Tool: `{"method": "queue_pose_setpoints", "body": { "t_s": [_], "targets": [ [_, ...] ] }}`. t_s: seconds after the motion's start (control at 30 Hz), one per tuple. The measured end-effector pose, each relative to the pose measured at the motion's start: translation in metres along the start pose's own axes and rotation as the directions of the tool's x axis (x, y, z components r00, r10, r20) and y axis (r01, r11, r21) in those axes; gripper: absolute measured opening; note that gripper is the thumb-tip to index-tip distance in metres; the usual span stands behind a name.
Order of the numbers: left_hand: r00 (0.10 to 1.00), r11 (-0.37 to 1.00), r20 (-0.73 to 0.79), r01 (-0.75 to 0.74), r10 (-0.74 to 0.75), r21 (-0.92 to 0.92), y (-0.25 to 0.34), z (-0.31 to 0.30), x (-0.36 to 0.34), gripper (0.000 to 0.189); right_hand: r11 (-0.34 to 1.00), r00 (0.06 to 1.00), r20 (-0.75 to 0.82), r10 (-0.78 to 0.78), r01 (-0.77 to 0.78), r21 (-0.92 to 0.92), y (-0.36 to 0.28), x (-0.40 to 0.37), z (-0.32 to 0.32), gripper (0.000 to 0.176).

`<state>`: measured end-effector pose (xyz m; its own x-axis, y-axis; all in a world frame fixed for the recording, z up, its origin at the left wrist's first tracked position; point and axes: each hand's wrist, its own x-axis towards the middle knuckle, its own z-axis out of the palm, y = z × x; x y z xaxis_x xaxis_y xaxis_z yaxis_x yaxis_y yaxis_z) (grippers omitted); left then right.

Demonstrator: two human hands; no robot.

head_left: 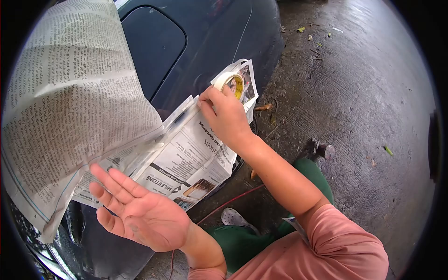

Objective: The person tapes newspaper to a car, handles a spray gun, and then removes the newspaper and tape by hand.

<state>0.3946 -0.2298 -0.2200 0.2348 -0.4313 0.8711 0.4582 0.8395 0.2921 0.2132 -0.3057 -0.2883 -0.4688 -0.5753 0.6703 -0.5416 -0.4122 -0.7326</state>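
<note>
A roll of masking tape (228, 83), cream outside with a yellow core, is in my right hand (226, 116), whose fingers are closed on it. This hand is over the upper end of a newspaper sheet (186, 156) covering the lower side of a dark blue car (210, 35). My left hand (147, 217) is held palm up with its fingers apart and nothing in it. Its fingertips are by the lower edge of a larger newspaper sheet (84, 93) draped over the car at left. Pale tape (151, 147) runs along where the sheets meet.
The car's fuel door (154, 37) is near the top. A thin red hose (231, 199) crosses the wet concrete floor (354, 107), where scattered leaves lie. Below are a grey clog (235, 219) on a foot and a dark object with a round end (328, 151).
</note>
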Motion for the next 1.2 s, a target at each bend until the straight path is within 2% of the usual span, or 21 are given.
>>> {"method": "queue_pose_setpoints", "body": {
  "t_s": [0.13,0.23,0.33,0.43,0.53,0.63,0.73,0.93,1.03,1.13,1.2],
  "targets": [
    [1.000,0.999,0.028,-0.015,0.014,0.031,-0.002,-0.002,-0.001,0.039,0.998,0.997,-0.050,-0.063,0.061,-0.023,0.002,0.000,0.004,0.010],
    [0.999,0.998,0.043,-0.015,0.013,0.061,-0.003,0.002,-0.002,0.039,1.000,1.000,-0.006,-0.026,0.026,0.007,0.001,0.002,0.003,0.010],
    [0.998,0.998,0.057,-0.017,0.013,0.060,-0.003,0.003,-0.002,0.039,0.999,0.998,0.020,-0.052,0.052,-0.010,0.003,0.005,0.002,0.010],
    [0.997,0.997,0.076,-0.023,0.017,0.071,-0.003,0.000,-0.002,0.039,0.999,0.998,0.046,0.033,-0.034,0.027,0.003,0.008,-0.001,0.010],
    [0.995,0.995,0.093,-0.029,0.019,0.101,-0.004,-0.002,-0.001,0.039,0.998,0.999,0.011,-0.036,0.036,-0.041,-0.002,0.006,0.002,0.009],
    [0.995,0.991,0.101,-0.037,0.024,0.128,-0.004,-0.002,-0.001,0.039,0.974,0.985,0.042,-0.167,0.172,-0.147,0.004,0.007,0.005,0.012],
    [0.993,0.991,0.113,-0.041,0.027,0.129,-0.004,-0.003,-0.001,0.040,0.970,0.982,0.019,-0.188,0.189,-0.155,0.007,0.012,0.009,0.014],
    [0.991,0.991,0.129,-0.038,0.021,0.132,-0.006,-0.003,0.000,0.038,0.936,0.952,0.135,-0.276,0.298,-0.186,0.020,0.000,-0.002,0.014],
    [0.992,0.987,0.126,-0.037,0.017,0.158,-0.005,-0.005,0.000,0.038,0.935,0.953,0.112,-0.282,0.300,-0.191,0.028,-0.019,-0.013,0.014],
    [0.991,0.984,0.130,-0.041,0.018,0.173,-0.006,-0.005,0.000,0.038,0.983,0.988,0.072,-0.134,0.142,-0.119,0.041,-0.028,-0.018,0.014],
    [0.990,0.985,0.137,-0.049,0.026,0.165,-0.007,-0.005,0.000,0.038,0.992,0.995,0.037,-0.092,0.095,-0.083,0.040,-0.029,-0.021,0.014]
  ]
}}
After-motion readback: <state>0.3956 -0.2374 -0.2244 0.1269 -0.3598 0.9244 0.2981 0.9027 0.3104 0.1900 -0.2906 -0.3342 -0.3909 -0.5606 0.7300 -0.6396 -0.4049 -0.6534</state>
